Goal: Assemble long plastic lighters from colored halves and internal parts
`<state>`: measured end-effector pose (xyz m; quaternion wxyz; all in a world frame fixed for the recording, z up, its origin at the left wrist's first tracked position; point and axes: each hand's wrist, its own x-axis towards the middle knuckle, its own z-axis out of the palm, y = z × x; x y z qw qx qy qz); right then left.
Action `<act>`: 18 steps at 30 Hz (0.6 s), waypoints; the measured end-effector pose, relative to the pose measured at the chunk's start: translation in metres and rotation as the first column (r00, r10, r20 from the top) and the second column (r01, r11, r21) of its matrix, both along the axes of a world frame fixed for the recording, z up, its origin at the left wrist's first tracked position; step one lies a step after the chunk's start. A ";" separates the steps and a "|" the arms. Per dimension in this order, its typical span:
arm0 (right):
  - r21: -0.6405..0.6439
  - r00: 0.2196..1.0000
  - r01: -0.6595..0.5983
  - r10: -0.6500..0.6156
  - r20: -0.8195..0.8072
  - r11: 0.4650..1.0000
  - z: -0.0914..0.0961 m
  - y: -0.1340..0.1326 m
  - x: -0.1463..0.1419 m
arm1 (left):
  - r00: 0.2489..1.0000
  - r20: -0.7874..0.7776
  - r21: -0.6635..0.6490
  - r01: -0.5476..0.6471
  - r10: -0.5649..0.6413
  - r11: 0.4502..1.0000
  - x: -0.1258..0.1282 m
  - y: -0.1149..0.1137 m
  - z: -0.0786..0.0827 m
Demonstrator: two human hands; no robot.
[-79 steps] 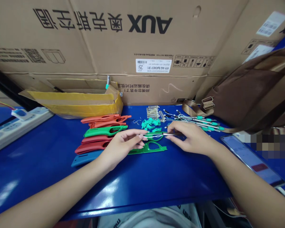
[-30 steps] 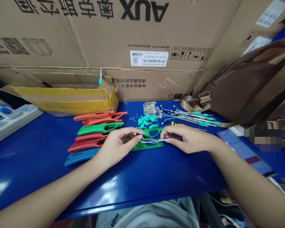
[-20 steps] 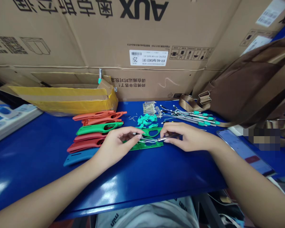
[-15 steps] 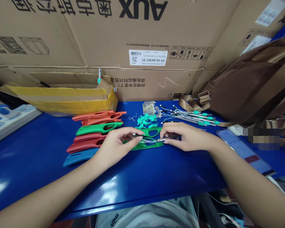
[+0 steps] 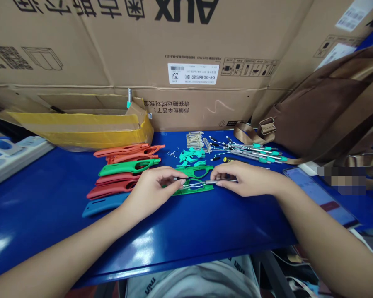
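Observation:
My left hand [image 5: 153, 192] pinches a small black piece with a pale end [image 5: 175, 179] between thumb and fingers. Thin white wires [image 5: 192, 186] run from it to a slim metal tube [image 5: 211, 182], which my right hand [image 5: 244, 178] grips between thumb and fingertips. Beneath the wires lie two green plastic lighter shell halves [image 5: 202, 169], partly covered by my left fingers. Just beyond them is a pile of small teal plastic parts [image 5: 191, 156]. Behind my right hand a small yellow-handled tool [image 5: 227, 159] is partly hidden.
Orange, green, red and blue lighter shells [image 5: 124, 168] line the left side. Metal tubes with teal collars and wires [image 5: 261, 154] lie back right, near clear parts [image 5: 194, 140]. A yellow-taped carton [image 5: 81, 130], power strip [image 5: 18, 157], phone [image 5: 320, 196] and brown bag [image 5: 323, 103] surround them.
My right fingers have shifted slightly on the metal tube, which now lies more level. More of the yellow-handled tool shows behind my right hand. The left hand keeps its pinch.

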<state>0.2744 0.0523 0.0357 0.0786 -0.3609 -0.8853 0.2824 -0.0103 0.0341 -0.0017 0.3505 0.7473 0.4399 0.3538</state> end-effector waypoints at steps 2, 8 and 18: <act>-0.021 1.000 0.008 -0.008 -0.001 1.000 -0.001 0.000 -0.001 | 0.997 -0.074 0.090 0.025 -0.018 0.996 0.000 0.000 0.000; 0.029 0.997 -0.082 0.082 -0.006 0.996 -0.002 0.002 0.001 | 0.978 -0.198 0.187 0.107 -0.070 0.977 -0.001 -0.001 0.002; 0.028 0.999 -0.050 0.051 -0.009 0.998 0.000 0.003 0.002 | 0.963 -0.242 0.248 0.183 -0.122 0.951 -0.001 -0.001 -0.001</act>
